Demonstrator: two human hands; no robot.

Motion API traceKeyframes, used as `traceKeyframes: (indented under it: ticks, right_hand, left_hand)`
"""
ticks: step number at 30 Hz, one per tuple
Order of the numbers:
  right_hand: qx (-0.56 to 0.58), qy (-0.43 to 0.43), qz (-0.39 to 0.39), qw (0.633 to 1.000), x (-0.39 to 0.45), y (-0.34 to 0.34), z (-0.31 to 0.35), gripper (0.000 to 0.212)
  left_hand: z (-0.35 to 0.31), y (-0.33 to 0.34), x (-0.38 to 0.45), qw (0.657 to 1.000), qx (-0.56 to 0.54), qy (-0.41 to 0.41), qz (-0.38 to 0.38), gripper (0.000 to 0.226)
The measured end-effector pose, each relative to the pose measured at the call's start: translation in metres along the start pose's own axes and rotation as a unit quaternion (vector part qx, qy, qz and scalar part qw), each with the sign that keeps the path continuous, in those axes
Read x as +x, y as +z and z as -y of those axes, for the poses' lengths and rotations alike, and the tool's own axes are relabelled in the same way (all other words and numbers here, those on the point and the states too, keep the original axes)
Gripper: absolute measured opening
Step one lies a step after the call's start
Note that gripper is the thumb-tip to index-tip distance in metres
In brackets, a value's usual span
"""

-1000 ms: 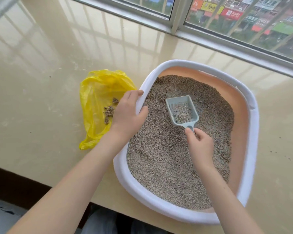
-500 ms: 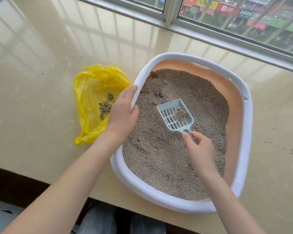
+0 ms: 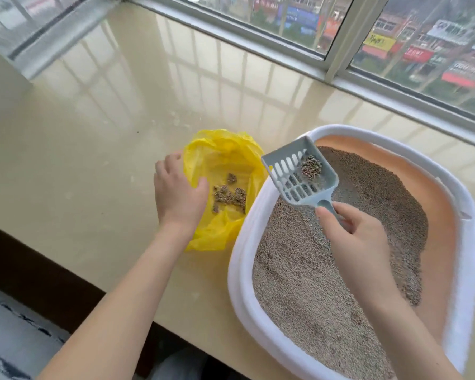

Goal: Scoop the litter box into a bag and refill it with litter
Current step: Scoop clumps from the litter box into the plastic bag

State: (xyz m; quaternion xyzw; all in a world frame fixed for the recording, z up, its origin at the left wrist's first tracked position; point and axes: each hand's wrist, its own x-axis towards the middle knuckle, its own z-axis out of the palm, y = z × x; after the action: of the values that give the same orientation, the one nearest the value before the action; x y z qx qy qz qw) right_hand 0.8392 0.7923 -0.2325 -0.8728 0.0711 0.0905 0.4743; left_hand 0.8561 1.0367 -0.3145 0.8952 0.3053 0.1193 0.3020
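Beside the litter box (image 3: 258,204), on its window-far left flank, a yellow bag (image 3: 225,149) lies open on the glossy surface (image 3: 80,165). Left hand (image 3: 176,193) pinches the bag's near-left edge, thumb inside, fingers outside, grip clamped on the plastic. Judged purpose: keep the mouth spread and low so a tipped load lands inside. Several brown clumps (image 3: 229,196) sit in the bag already.

Right hand (image 3: 354,239) is wrapped round the handle of a grey slotted scoop (image 3: 299,174), grip closed on it. Scoop is raised above the box's left rim, head tilted toward the bag, one clump (image 3: 311,167) resting against its upper wall. Slots look drained, so loose grains stay in the box.

Litter (image 3: 340,270) fills the box, heaped toward its right wall. Bag mouth touches or nearly touches the box rim; short carry, little spill risk. Scooping stage; refill not begun, no fresh litter supply in view.
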Motion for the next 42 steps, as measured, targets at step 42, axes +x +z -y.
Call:
traceKeyframes:
  ticks: [42]
  right_hand:
    - [-0.212,0.207,0.053,0.954,-0.028,-0.068,-0.087,0.022]
  left_hand:
    - [-0.063,0.037,-0.049,0.943,-0.138,0.269,0.136,0.035]
